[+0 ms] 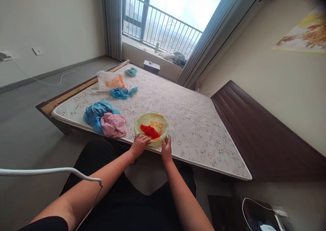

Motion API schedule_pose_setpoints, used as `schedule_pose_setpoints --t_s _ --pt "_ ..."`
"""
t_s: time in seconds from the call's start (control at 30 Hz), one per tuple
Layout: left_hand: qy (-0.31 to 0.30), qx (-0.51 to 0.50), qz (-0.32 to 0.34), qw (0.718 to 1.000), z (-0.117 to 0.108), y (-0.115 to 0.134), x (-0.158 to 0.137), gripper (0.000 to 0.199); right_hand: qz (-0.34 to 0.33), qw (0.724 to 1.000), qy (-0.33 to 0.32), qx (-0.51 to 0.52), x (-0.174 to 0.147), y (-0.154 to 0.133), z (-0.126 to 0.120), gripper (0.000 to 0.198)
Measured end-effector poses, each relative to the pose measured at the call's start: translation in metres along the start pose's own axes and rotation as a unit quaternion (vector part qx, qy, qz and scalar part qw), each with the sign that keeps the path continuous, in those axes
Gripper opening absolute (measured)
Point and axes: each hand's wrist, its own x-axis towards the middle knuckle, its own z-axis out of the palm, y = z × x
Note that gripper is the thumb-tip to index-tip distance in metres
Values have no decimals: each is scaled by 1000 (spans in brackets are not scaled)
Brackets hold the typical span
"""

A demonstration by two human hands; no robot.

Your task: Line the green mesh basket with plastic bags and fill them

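A pale yellow-green basin (137,130) sits at the near edge of the mattress, lined with a clear plastic bag (159,125) printed in orange. Inside lies a crumpled red cloth-like item (150,131). My left hand (140,144) is closed over the basin's near rim, at its left. Against the near right side of the basin is my right hand (166,150), its fingers pointing up along the wall and gripping there. Left of the basin, a pink towel (114,125) lies bunched beside a blue plastic bag (98,113).
The letter-print mattress (193,122) fills the bed frame, with a dark headboard (267,136) on the right. Farther back lie a white-and-orange plastic bag (109,81), another blue bag (122,93) and a green coiled item (131,71). A white cable (51,172) crosses near my left arm.
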Motion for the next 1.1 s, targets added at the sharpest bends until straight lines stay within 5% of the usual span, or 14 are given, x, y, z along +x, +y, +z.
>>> schedule_pose_setpoints --t_s 0.1,0.23,0.5,0.73,0.87,1.0,1.1 --pt "14 -1 -21 1000 -14 -5 -11 24 5 999 -35 -38 -16 -4 7 71" --pt "-11 8 -12 1000 -21 -15 -18 22 63 973 -146 -168 -24 0 14 39" --pt "-56 14 29 998 -8 -23 -20 26 82 918 -227 -316 -28 24 0 39" --pt "52 34 -37 997 3 -37 -20 49 184 852 -364 -329 -75 66 -23 8" --pt "111 -4 -122 986 12 -59 -22 73 187 838 -410 -308 -81 74 -13 15" --pt "59 -77 -204 974 18 -74 -21 85 144 849 -427 -275 -81 70 9 32" --pt "-56 -125 -249 959 22 -80 -22 75 145 828 -464 -280 -87 69 19 26"
